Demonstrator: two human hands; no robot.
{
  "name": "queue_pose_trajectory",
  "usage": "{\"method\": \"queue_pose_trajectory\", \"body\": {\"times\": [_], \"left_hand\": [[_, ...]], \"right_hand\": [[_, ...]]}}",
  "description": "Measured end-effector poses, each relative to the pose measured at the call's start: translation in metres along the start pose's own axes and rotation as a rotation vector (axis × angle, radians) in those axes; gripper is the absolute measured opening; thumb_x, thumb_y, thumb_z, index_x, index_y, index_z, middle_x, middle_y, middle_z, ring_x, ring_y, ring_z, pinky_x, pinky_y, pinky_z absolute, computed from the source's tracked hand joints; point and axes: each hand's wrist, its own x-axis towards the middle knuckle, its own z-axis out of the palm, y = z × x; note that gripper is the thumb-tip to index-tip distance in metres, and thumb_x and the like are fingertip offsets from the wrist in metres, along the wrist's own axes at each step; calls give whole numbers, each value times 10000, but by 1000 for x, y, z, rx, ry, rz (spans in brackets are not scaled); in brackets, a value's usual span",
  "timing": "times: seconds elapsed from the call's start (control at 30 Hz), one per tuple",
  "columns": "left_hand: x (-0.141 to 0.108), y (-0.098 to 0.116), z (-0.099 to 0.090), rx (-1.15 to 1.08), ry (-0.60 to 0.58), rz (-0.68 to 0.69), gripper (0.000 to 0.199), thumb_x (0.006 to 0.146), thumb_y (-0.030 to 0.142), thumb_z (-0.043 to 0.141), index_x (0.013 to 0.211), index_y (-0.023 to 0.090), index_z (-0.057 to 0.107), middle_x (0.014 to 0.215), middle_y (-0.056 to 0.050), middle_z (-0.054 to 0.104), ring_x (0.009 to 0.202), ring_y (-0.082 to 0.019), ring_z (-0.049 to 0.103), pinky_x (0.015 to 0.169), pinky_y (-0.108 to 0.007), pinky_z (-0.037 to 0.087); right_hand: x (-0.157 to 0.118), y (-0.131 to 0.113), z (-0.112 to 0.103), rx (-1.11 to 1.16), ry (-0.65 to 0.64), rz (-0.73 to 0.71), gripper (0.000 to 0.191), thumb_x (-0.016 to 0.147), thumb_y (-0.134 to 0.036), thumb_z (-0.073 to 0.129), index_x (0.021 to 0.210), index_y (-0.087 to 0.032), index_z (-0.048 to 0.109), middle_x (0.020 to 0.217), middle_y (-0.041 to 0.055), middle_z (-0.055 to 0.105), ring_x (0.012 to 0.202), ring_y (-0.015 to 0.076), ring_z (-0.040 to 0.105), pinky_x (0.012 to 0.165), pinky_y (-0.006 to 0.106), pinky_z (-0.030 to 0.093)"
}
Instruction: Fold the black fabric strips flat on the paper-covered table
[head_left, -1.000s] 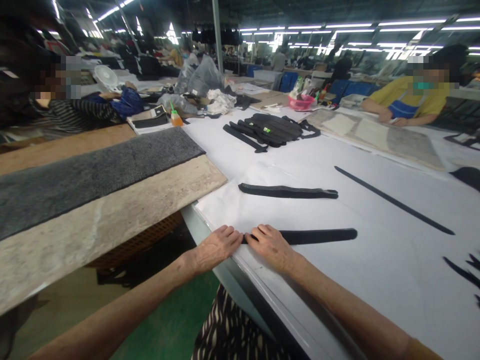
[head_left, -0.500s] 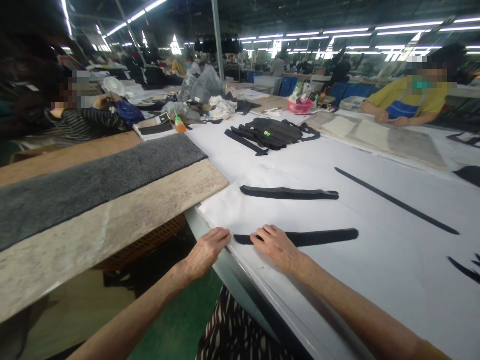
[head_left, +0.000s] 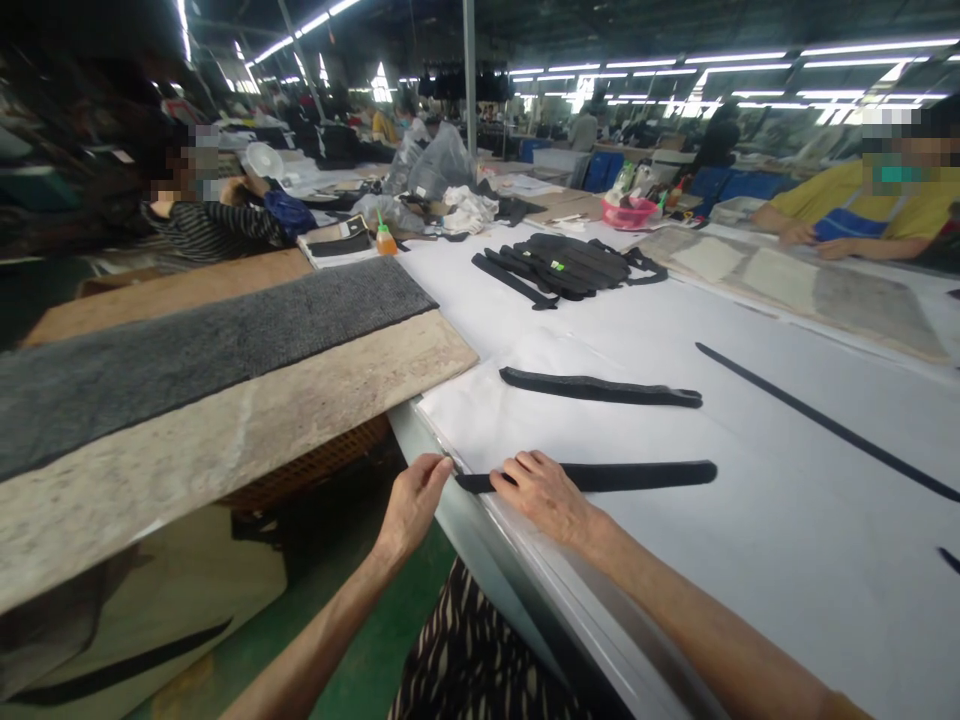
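Observation:
A black fabric strip [head_left: 645, 476] lies across the near left edge of the white-topped table [head_left: 757, 600]. My right hand [head_left: 547, 495] rests on it left of its middle, fingers bent and pressed down on the fabric. Just off the table edge, my left hand [head_left: 415, 497] is closed in a pinch beside the strip's narrow left end. Whatever those fingertips hold is too small to make out. Farther in on the table lies a second black strip [head_left: 600, 386], roughly parallel to the first.
A board [head_left: 360, 385] with grey felt [head_left: 225, 345] adjoins on the left. A thin black strip [head_left: 825, 425] lies to the right. Behind are stacked black pieces [head_left: 585, 262], an orange bottle [head_left: 385, 240] and a pink basket [head_left: 630, 213]. Two people sit across, left and right.
Both hands and the black strip have moved left along the table, so the strip's left end now reaches the edge. My view has turned slightly left.

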Motion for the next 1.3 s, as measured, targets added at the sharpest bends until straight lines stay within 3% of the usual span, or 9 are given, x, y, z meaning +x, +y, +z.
{"method": "queue_pose_trajectory", "body": {"times": [0.13, 0.4, 0.7, 1.3], "left_hand": [[1, -3, 7, -145, -156, -177, 481, 728, 595, 534, 545, 150, 549, 508, 4, 457, 531, -128, 395, 513, -251, 296], [5, -21, 11, -380, -199, -339, 369, 601, 501, 664, 525, 145, 607, 490, -5, 500, 516, -114, 392, 561, -258, 301], [2, -47, 8, -481, -192, -426, 363, 563, 474, 719, 555, 125, 619, 505, -4, 502, 523, -113, 426, 561, -250, 320], [-16, -111, -11, -377, -50, -582, 429, 450, 542, 735, 523, 150, 580, 452, 13, 472, 461, -99, 406, 483, -230, 321]], "right_hand": [[6, -5, 2, 20, 5, -19, 100, 873, -110, 519, 956, -153, 556, 846, 39, 506, 798, 184, 456, 686, 319, 393], [-1, 4, 3, 16, 43, -64, 110, 852, -49, 500, 863, -141, 559, 795, 28, 503, 760, 170, 451, 674, 311, 385], [-19, 17, 7, 44, 150, -31, 156, 852, -15, 470, 840, -120, 585, 785, 40, 529, 738, 165, 442, 684, 304, 379], [-41, 24, -7, 45, 84, -51, 226, 850, 14, 393, 874, -110, 581, 803, 57, 524, 748, 170, 446, 700, 308, 384]]}}
